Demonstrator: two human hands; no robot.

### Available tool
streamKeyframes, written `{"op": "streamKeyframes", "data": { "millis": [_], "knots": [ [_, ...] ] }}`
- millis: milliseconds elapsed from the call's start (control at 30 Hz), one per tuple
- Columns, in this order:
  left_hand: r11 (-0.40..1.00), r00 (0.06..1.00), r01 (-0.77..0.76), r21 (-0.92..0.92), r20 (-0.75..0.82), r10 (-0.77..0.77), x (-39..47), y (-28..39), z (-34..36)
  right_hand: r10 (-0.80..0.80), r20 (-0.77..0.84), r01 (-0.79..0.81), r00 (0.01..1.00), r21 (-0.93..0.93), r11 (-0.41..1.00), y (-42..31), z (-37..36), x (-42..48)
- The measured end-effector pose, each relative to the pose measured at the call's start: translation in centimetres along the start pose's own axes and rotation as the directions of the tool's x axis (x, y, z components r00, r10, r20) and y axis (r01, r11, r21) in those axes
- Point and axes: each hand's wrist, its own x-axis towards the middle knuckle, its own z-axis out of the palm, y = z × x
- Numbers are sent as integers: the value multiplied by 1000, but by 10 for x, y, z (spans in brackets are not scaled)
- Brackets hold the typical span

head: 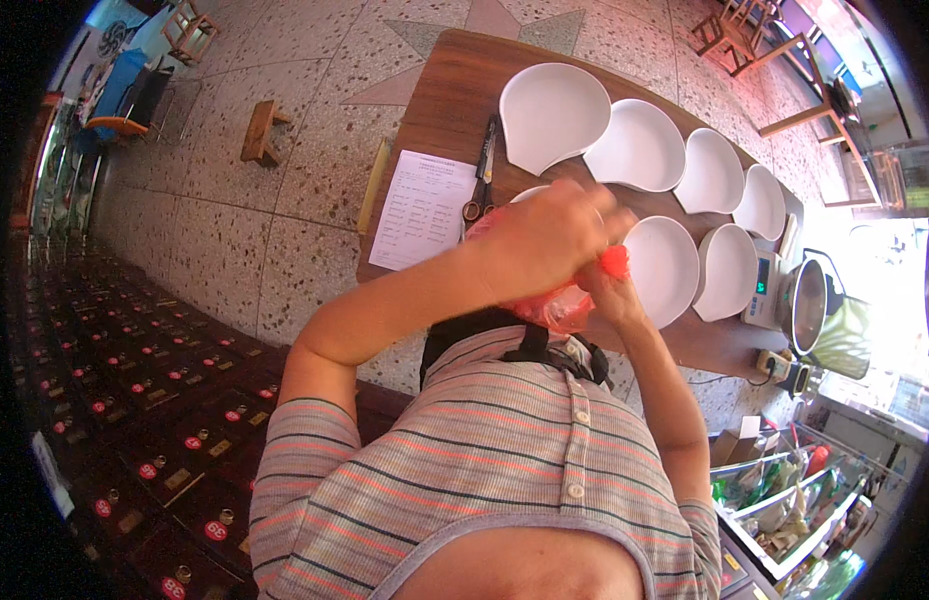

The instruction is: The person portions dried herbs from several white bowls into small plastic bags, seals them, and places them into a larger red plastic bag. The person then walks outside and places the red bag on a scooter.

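My right hand (614,291) grips a gathered part of a thin red plastic bag (558,306), and a red tuft stands up at its fingers. Over the bag, from the left, reaches my left hand (551,229); it is motion-blurred, its fingers bent close to the tuft, so its hold is unclear. Several white dishes (556,112), rounded with one pointed corner, lie in two rows on the brown wooden table (449,90). One more dish is mostly hidden behind my left hand. Scissors (478,201) lie beside a printed paper sheet (423,210).
A digital scale (761,289) with a lit display stands at the table's right end, next to a metal pan (808,306) and a power socket block (776,365). A small wooden stool (263,133) is on the floor to the left. Dark numbered drawers (172,420) fill the lower left.
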Motion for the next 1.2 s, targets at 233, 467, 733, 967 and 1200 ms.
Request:
{"op": "streamKeyframes", "data": {
  "millis": [233, 467, 733, 967, 1200],
  "knots": [
    [813, 943, 327, -481, 112, -313, -29, -27, 30, 77, 181, -82, 981, 24, 996, -22, -15, 12],
    [875, 981, -189, -445, -131, 145, -23, -11, 30, -66, 412, 181, 909, -246, 952, -24, -48, 16],
    [257, 802, 598, -760, 571, -178, -19, -52, 64, -668, 97, 484, 738, -766, 424, -21, -21, 9],
    [969, 944, 208, -132, 286, -164, -7, -41, 42, -831, 77, 366, 551, -917, 158, -17, -30, 8],
    [948, 986, -90, 305, 160, 42, -59, -101, 51, -504, -122, 138, 855, -883, 449, 89, -52, -34]
  ]
}}
